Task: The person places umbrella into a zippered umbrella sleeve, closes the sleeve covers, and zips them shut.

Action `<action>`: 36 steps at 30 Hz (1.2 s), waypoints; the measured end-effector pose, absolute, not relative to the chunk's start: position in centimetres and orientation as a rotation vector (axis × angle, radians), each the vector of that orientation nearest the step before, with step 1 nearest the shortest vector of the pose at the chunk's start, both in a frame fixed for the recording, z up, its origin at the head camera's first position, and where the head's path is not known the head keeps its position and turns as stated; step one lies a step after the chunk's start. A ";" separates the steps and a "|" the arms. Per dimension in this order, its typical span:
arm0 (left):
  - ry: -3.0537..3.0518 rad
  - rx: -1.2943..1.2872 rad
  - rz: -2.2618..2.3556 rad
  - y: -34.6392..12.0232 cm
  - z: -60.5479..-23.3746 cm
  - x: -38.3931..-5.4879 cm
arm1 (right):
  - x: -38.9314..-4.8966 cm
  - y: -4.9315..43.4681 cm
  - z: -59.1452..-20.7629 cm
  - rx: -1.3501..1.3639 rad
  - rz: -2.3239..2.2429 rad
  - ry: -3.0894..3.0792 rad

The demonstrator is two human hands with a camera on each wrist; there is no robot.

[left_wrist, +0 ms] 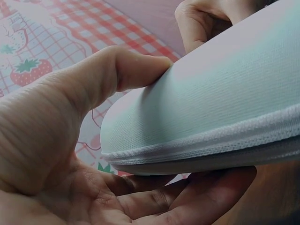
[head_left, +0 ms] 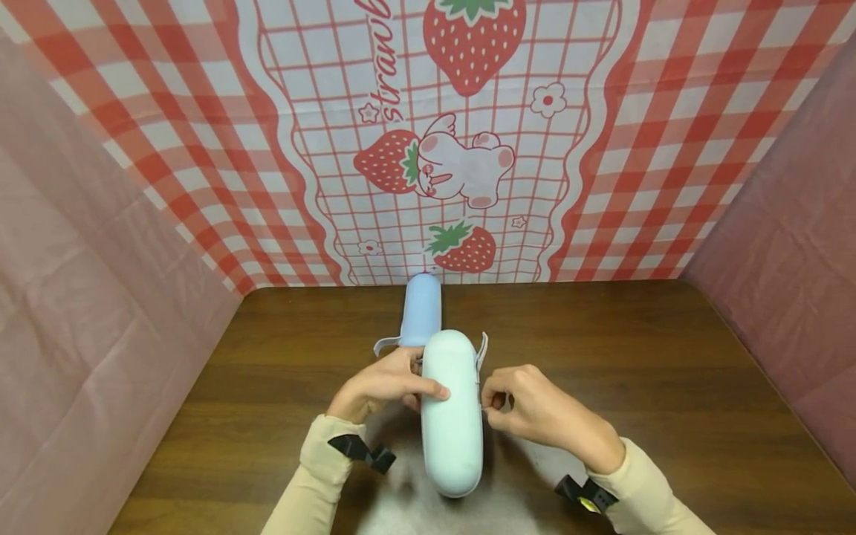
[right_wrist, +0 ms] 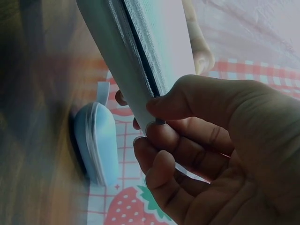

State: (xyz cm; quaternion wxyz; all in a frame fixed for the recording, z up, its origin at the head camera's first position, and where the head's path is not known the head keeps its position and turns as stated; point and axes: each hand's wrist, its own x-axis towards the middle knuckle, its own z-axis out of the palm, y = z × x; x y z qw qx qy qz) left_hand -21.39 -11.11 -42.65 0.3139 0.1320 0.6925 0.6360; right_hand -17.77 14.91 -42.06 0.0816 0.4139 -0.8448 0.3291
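A mint-green zippered case [head_left: 452, 446], long with rounded ends, is held up over the table. My left hand [head_left: 391, 383] grips its left side, thumb [left_wrist: 140, 70] pressed on the top face and fingers underneath. At the right side my right hand [head_left: 535, 405] pinches the zipper pull [right_wrist: 160, 122] between thumb and forefinger, its other fingers curled below. Along the white zipper [right_wrist: 126, 28], a dark gap shows between the two rows of teeth above the pull. A small strap loop [head_left: 483, 349] sticks out from the case's far right side.
A light-blue zippered case [head_left: 423, 308] with a strap lies behind the mint one, near the back edge of the brown wooden table [head_left: 635, 357]. A red-and-white checked strawberry cloth [head_left: 468, 163] hangs at the back. Pink cloth [head_left: 789, 260] covers both sides.
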 end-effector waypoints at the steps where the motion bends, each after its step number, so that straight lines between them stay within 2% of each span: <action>1: 1.828 0.342 1.677 -11.1 -42.6 -21.4 | -17.7 14.9 -42.1 1.234 0.983 -2.530; 36: 1.911 0.245 1.728 -10.8 -42.3 -21.3 | -17.4 14.9 -41.7 1.254 1.047 -2.648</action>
